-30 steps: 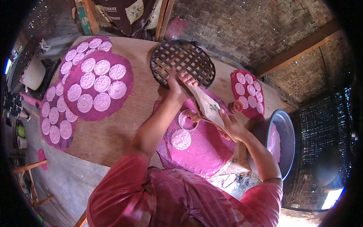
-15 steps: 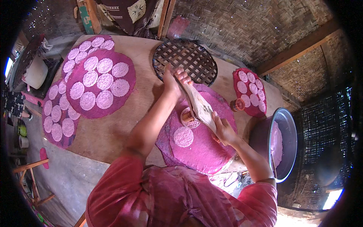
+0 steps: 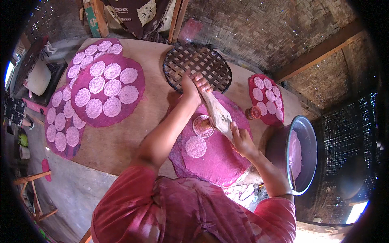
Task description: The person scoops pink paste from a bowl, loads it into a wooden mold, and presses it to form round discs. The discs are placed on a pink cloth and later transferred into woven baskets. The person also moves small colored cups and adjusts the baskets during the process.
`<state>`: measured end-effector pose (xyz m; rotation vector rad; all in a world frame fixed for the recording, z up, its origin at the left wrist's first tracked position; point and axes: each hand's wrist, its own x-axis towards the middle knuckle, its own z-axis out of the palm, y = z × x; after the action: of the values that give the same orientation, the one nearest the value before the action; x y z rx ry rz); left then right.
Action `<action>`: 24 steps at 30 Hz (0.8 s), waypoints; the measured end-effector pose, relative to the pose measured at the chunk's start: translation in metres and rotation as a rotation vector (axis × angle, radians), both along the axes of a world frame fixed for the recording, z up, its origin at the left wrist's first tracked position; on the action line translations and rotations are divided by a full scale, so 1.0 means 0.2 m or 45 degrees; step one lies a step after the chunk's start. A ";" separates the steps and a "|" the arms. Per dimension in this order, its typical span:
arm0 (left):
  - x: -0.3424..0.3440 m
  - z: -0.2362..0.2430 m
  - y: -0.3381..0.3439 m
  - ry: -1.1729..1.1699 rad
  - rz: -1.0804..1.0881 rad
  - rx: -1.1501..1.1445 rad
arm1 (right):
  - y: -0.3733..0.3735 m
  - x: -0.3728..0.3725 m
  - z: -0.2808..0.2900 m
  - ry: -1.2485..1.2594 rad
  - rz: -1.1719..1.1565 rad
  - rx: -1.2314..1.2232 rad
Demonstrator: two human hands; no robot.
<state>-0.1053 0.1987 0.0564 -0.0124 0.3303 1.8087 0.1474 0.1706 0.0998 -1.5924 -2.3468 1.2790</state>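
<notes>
The wooden tabletop (image 3: 125, 141) holds a round pink cloth (image 3: 221, 164). Over it, a wooden board (image 3: 219, 114) slants from the left hand (image 3: 195, 86), curled tight around its far end, to the right hand (image 3: 244, 142), which grips its near end. By the board's middle sits a ring (image 3: 194, 128) (pink crumbs (image 3: 205, 132) inside). One flat pink circle (image 3: 195, 146) lies just beside it.

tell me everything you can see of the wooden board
The wooden board is long, pale and worn, with darker marks. It slants above the pink cloth, far end leftward. The left hand grips that end, the right hand the near one. A brown peg, seemingly part of it, juts from its left side toward a round ring; whether they touch is unclear.
</notes>
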 end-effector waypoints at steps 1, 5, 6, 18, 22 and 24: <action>0.00 0.00 0.01 0.001 -0.008 0.005 | 0.01 0.00 0.00 -0.028 0.001 -0.046; -0.04 -0.05 0.03 -0.010 -0.027 0.249 | 0.10 0.03 0.00 0.247 0.000 -0.491; -0.06 -0.07 0.03 -0.010 -0.036 0.345 | 0.13 0.04 -0.01 0.413 0.008 -0.657; -0.21 -0.14 0.01 -0.200 0.161 0.574 | 0.14 -0.09 -0.49 1.022 0.099 -1.269; -0.32 0.12 -0.12 0.120 0.330 0.593 | 0.04 -0.12 -0.47 -0.076 0.598 1.002; -0.36 0.29 -0.22 0.303 0.330 0.710 | 0.05 -0.14 -0.43 0.175 0.584 1.202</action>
<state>-0.1776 0.1543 0.1137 0.5770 -0.0220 2.1106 0.1200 0.1808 0.0140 -0.6781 -2.6431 0.1450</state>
